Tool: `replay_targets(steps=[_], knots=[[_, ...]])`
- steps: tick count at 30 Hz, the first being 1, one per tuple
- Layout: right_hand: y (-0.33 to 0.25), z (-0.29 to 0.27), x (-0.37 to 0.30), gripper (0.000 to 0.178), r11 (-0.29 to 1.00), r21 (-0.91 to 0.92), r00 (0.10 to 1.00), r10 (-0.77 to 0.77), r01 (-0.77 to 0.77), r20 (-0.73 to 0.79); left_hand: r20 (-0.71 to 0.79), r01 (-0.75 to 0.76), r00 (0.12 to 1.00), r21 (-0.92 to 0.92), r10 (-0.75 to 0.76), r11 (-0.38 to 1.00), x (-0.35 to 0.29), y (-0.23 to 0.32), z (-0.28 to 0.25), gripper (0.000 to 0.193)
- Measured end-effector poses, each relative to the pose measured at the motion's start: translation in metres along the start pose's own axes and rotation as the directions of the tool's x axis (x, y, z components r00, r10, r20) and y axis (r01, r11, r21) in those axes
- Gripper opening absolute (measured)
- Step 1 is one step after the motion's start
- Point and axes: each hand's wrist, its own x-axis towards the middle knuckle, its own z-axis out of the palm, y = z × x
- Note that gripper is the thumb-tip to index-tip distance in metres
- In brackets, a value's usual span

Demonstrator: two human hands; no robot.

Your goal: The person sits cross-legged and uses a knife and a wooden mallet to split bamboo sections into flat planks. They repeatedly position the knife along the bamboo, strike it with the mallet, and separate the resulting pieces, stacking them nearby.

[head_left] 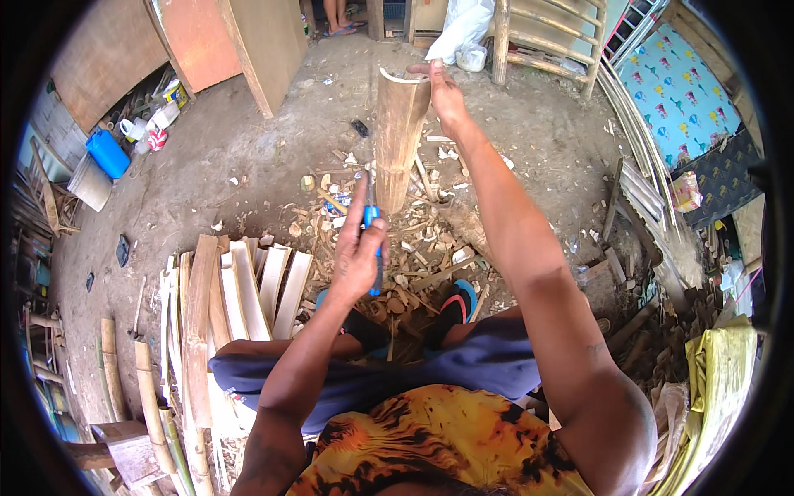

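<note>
A wide split bamboo piece (401, 140) stands nearly upright on the ground in front of me, its curved cut edge at the top. My right hand (443, 95) is closed on its upper right edge, the arm stretched out. Just left of the bamboo, my left hand (361, 256) grips a blue-handled tool (372, 217), index finger extended along it. A narrow part of the tool points away from me beside the bamboo; its exact kind is hard to make out. Whether it touches the bamboo I cannot tell.
Split bamboo strips (242, 289) are stacked by my left leg. Wood chips (413, 289) litter the dirt around my sandals (457, 304). A blue jug (107, 154) stands far left, a bamboo bench (550, 41) far right. Another person's feet (341, 29) show at the back.
</note>
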Motion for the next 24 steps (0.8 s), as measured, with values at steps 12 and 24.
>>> replay_targets(steps=[12, 24], knots=[[-0.005, -0.003, 0.012, 0.064, 0.997, -0.051, 0.998, 0.051, -0.052, -0.022, 0.098, 0.043, 0.994, 0.094, -0.052, 0.995, 0.013, -0.004, 0.029, 0.074], [-0.008, 0.008, 0.011, 0.051, 0.994, -0.104, 0.980, 0.019, -0.040, -0.196, 0.108, 0.062, 0.992, 0.065, -0.069, 0.996, 0.020, -0.015, 0.022, 0.069]])
